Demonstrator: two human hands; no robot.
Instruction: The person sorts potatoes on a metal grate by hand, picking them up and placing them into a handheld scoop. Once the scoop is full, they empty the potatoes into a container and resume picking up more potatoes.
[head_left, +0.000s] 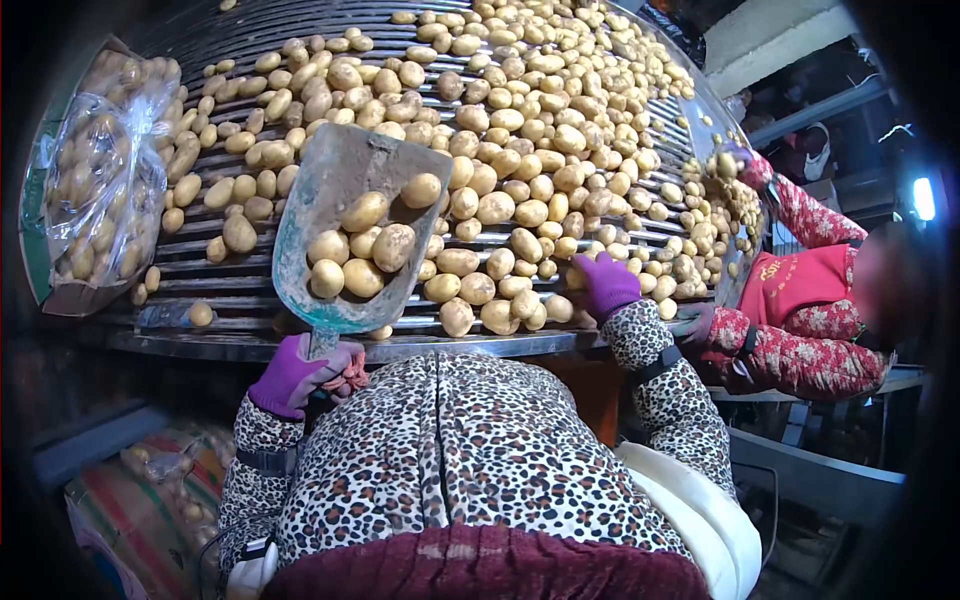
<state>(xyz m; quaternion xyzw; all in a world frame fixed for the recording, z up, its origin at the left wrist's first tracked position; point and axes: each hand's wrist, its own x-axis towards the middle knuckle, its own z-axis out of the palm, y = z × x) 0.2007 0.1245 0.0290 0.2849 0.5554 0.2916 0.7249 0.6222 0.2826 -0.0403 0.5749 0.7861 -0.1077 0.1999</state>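
Observation:
My left hand (297, 376), in a purple glove, is closed around the handle of a worn green scoop shovel (345, 165). Several potatoes (362, 277) lie in the shovel's dusty pan, which rests over the slatted sorting table. My right hand (607, 285), also purple-gloved, is at the table's near edge among loose potatoes (530, 213). Its fingers curl over a potato (575, 278), partly hiding it. A reddish cloth-like bit (347, 374) shows beside my left hand.
A plastic-lined box of potatoes (105, 175) stands at the left. The slatted metal table (235, 285) has a raised near edge. At the right, a co-worker in a red patterned sleeve (815, 215) handles potatoes. A striped sack (150, 500) sits low at left.

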